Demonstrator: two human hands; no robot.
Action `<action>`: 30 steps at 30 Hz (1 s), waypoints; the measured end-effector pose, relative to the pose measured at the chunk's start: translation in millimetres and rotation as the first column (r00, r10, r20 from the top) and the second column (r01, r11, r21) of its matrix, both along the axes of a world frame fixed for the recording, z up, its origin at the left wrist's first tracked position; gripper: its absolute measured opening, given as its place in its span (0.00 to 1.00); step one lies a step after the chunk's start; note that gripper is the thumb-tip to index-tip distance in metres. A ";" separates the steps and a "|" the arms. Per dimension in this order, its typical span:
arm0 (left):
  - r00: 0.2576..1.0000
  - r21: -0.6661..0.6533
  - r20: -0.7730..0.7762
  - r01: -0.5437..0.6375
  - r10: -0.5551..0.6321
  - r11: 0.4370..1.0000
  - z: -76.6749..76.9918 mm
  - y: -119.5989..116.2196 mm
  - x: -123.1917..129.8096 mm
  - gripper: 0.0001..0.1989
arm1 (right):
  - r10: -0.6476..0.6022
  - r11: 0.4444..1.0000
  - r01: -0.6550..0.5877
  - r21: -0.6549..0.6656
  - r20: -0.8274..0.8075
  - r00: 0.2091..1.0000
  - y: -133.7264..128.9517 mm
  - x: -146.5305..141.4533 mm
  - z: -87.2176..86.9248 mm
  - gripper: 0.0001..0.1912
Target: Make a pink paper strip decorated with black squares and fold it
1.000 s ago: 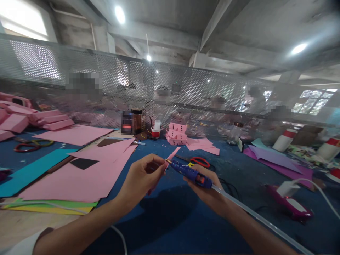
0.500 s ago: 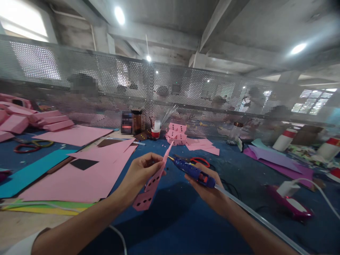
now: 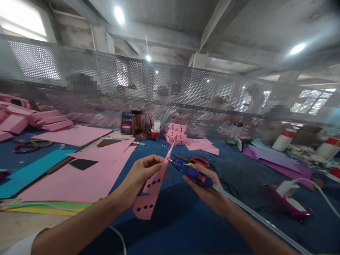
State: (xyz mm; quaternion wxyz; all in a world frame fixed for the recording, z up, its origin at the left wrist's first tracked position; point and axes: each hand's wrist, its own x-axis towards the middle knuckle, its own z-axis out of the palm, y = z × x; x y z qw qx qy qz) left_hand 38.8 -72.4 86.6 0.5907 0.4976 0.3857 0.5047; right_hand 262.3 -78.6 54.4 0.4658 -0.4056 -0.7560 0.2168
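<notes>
My left hand (image 3: 140,177) pinches a folded pink paper piece (image 3: 146,205) with black diamond marks, held up over the blue table mat. In my right hand (image 3: 207,191) is a blue glue gun (image 3: 188,170) with a clear glue stick (image 3: 249,210) running out of its back. The gun's brass tip touches or nearly touches the edge of the pink piece, just right of my left fingertips. Behind them stands a pink paper stack (image 3: 177,134) with similar black marks.
Pink sheets (image 3: 87,177) and a teal strip (image 3: 39,173) lie at the left, near scissors (image 3: 29,146). Red-handled scissors (image 3: 199,162) rest behind the gun. Purple paper (image 3: 276,163) and a magenta device (image 3: 289,203) are at the right. A perforated metal screen (image 3: 148,88) crosses the back.
The pink piece has tilted so more of its marked face shows, its lower end slightly lower. The glue gun has shifted slightly left, its tip now at the paper's edge.
</notes>
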 end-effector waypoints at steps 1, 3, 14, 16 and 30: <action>1.000 -0.008 0.007 0.016 -0.016 1.000 -1.1 0.4 -0.4 0.09 | 0.009 1.000 -0.009 0.006 0.001 1.000 -0.3 -0.3 0.4 0.07; 0.998 -0.035 0.026 0.061 -0.060 0.998 -3.3 1.9 -2.2 0.09 | 0.030 1.000 -0.030 0.006 0.000 1.000 -1.3 -0.5 2.2 0.07; 0.902 -0.174 0.370 0.304 -0.224 0.937 -4.0 5.6 -9.2 0.15 | -0.011 0.997 0.001 -0.084 -0.119 0.993 1.6 3.4 -0.3 0.10; 0.866 -0.136 0.408 0.372 -0.290 0.918 -4.4 4.8 -9.2 0.12 | -0.015 0.996 0.004 -0.088 -0.135 0.991 1.8 3.1 -3.4 0.10; 0.783 -0.035 0.461 0.487 -0.419 0.872 -11.3 4.0 -8.3 0.12 | 0.015 0.995 -0.029 -0.091 -0.145 0.989 -5.0 1.9 2.6 0.10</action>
